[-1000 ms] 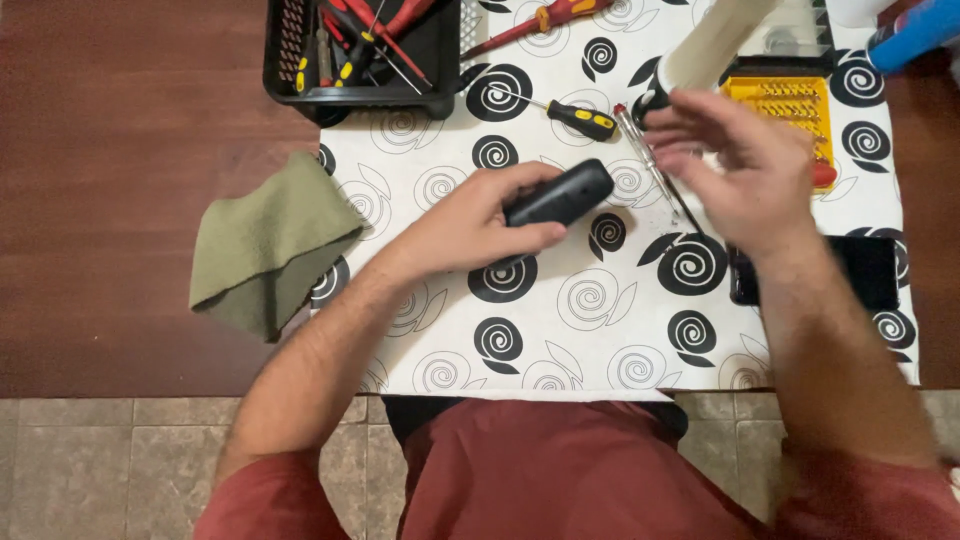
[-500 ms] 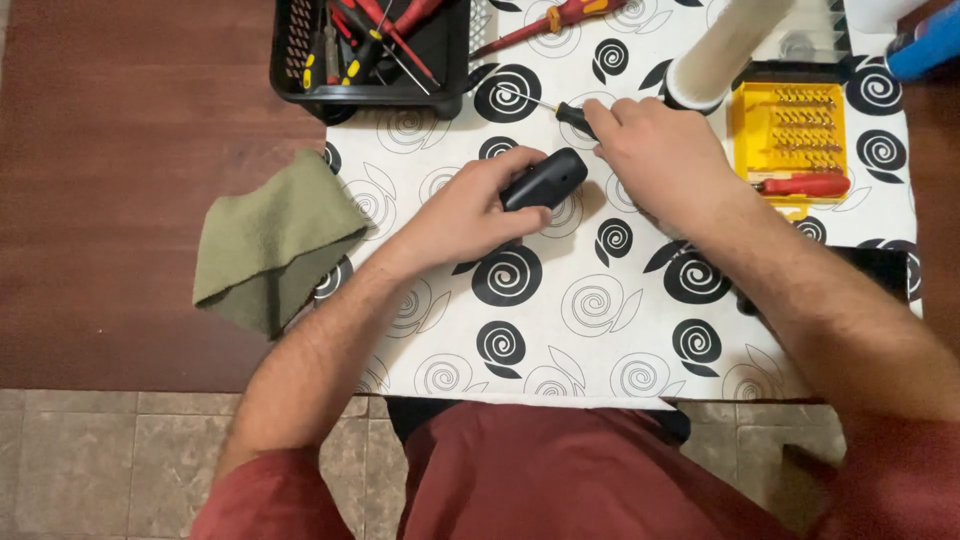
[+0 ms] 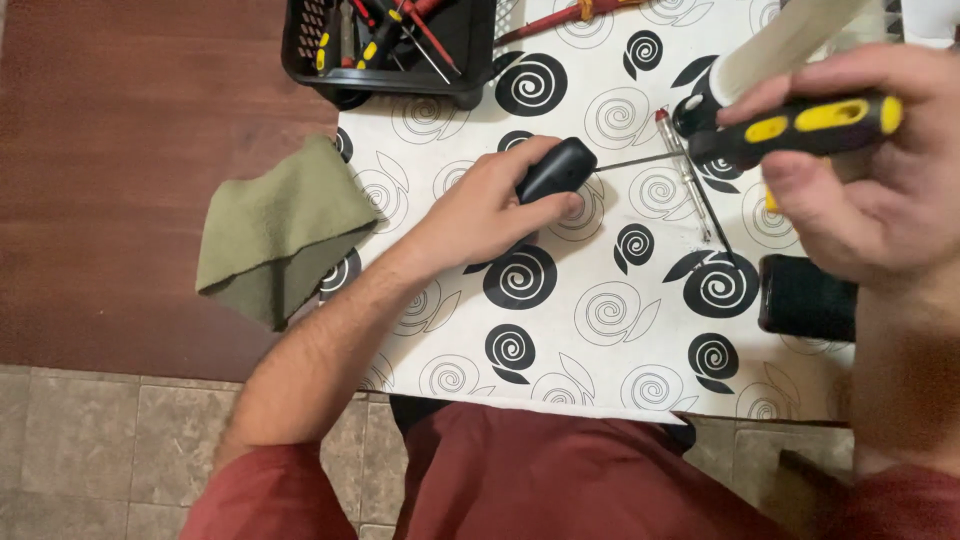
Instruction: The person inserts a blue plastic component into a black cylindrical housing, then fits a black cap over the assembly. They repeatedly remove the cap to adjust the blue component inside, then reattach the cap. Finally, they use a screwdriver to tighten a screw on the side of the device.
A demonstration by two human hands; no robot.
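Here, the left hand (image 3: 490, 215) pins a small black device (image 3: 556, 170) to the spiral-patterned cloth (image 3: 600, 320).
The right hand (image 3: 860, 180) grips a black-and-yellow screwdriver (image 3: 800, 125), its tip touching the device; green rag (image 3: 275, 230) lies left.

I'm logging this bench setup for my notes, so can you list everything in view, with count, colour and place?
Small device: one, black, on the patterned mat, under the left hand.
Screwdriver: one, black and yellow handle, thin shaft pointing at the device, in the right hand.
Mat: one, white with black spirals, on the wooden table.
Cloth: one, olive green, at the mat's left edge.
Tool basket: one, black, top, holding red and yellow tools.
Loose probe: one, clear with red tip, mid-mat.
Black box: one, right edge.
Hands: left hand pressing the device; right hand gripping the screwdriver.
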